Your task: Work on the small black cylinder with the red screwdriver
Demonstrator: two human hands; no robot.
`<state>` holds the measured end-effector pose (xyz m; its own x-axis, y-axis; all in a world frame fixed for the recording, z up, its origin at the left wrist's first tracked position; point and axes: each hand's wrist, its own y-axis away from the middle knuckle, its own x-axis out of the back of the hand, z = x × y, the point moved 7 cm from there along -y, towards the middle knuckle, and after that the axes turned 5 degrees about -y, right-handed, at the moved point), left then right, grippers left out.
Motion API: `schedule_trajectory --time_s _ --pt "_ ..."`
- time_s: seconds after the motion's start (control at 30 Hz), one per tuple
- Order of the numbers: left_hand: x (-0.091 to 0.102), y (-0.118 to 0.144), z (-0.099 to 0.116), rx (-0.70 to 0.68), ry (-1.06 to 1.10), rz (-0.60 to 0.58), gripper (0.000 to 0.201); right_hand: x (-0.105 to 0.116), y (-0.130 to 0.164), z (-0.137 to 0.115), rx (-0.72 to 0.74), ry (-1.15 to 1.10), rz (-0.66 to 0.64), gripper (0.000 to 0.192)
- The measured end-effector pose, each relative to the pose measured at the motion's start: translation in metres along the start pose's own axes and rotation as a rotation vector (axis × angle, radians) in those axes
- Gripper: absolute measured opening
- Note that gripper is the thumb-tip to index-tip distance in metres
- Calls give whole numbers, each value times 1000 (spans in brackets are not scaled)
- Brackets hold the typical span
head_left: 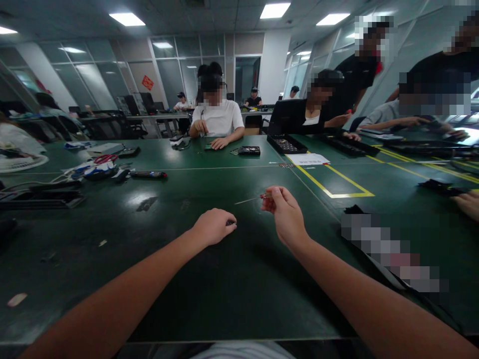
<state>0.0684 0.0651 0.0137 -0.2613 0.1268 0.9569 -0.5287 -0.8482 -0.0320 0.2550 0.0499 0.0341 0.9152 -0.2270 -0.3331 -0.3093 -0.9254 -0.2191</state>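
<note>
Pinched between our right hand [285, 213] fingertips is a thin screwdriver [250, 199], its shaft pointing left just above the green table [232, 284]. Our left hand [214, 225] rests curled on the table nearby, fingertips closed on something too small to tell.

Reaching forward with both bare forearms, converging from the lower corners toward the middle. Left hand [214, 225] lying knuckles-up, fingers curling into a loose fist, fingertips pinching together at its right edge. Right hand [285, 212] hovering slightly higher and just beside it, wrist bending, thumb and forefinger pinching tightly together, remaining fingers curling in behind them.
</note>
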Motion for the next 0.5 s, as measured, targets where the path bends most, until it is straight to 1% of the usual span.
schedule_trajectory --time_s 0.07,0.13,0.2,0.27,0.33,0.37,0.5 --pt "7 3 -6 38 73 -26 26 0 0 0 -2 -7 -8 27" --pt "14 8 -16 101 178 -67 31 -1 0 1 -5 -8 -15 28" --pt "23 16 -32 180 288 -87 34 -1 1 1 -9 -4 -23 28" --pt "33 27 -54 285 395 -55 38 -1 1 2 -13 -2 -32 27" --pt "45 43 -82 421 521 24 47 -2 1 3 -16 -1 -48 27" --pt "52 52 -96 476 595 96 47 -2 1 4 -16 0 -58 26" --pt "78 98 -150 656 917 389 27 -3 0 8 -23 -1 -82 24"
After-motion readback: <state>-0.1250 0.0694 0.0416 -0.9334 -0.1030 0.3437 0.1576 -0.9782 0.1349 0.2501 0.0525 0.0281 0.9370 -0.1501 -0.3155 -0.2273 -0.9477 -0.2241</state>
